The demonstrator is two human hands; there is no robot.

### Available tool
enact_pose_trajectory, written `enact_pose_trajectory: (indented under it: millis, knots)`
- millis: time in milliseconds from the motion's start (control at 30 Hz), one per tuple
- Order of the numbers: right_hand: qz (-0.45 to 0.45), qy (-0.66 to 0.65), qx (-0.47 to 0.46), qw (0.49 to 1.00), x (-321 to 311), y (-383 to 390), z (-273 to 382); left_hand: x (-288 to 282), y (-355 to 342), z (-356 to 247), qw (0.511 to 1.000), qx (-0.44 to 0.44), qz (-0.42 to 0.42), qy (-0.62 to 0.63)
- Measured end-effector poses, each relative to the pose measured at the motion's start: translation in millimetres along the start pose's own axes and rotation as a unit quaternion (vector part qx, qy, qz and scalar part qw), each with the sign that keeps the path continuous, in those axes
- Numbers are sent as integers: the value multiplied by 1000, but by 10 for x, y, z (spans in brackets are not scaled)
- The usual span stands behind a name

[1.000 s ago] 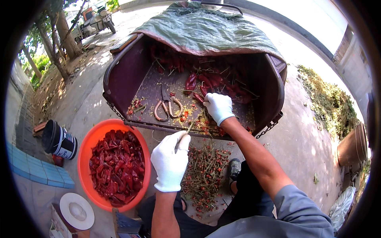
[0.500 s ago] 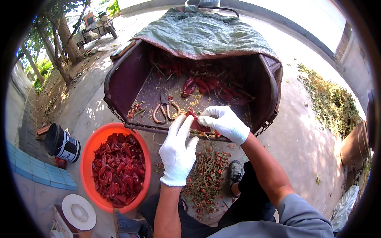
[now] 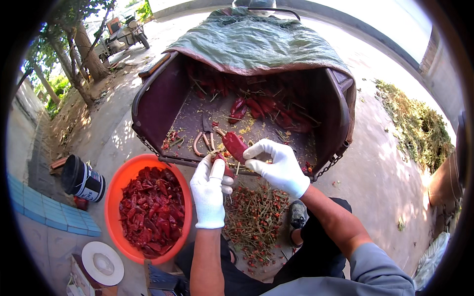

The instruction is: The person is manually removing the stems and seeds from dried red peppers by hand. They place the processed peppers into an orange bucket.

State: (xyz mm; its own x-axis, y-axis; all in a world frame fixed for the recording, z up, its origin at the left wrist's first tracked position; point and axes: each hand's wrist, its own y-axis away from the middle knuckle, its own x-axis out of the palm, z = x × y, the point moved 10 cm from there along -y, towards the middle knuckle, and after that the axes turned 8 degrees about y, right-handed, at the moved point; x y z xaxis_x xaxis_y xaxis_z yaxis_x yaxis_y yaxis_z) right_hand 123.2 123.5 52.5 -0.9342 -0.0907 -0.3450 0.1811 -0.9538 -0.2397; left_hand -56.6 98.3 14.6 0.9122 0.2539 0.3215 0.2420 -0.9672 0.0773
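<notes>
White gloves cover both my hands, held at the near edge of a dark red cart bed (image 3: pixel 185 116). My right hand (image 3: pixel 280 165) pinches a red dried chili pepper (image 3: pixel 233 144), its stem end pointing up and left. Closed around another red chili pepper (image 3: pixel 227 170), partly hidden by the fingers, is my left hand (image 3: pixel 208 190). Just beyond it, scissors (image 3: pixel 206 130) with copper-coloured handles lie on the bed among yellow seeds. More whole chili peppers (image 3: pixel 266 106) are heaped deeper in the bed.
An orange basin (image 3: pixel 111 209) of red pepper pieces stands at the left. Cut stems and caps (image 3: pixel 254 222) are piled on the ground between my feet. A green woven sheet (image 3: pixel 256 42) covers the cart's far part. Chains (image 3: pixel 328 167) hang at its corners; a black bucket (image 3: pixel 81 177) lies far left.
Both hands were together on one red pepper; now they are slightly apart, each with a pepper. The left hand has dropped lower, and a pepper stands up from the right hand's fingers.
</notes>
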Motion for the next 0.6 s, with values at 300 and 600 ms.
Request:
enact_pose_trajectory:
  millis: [300, 600]
  knots:
    - [36, 398, -338, 852, 512, 383, 472, 90, 57, -12, 996, -3, 88, 15]
    - [90, 391, -320, 859, 670, 414, 329, 104, 110, -86, 978, 79, 74, -177]
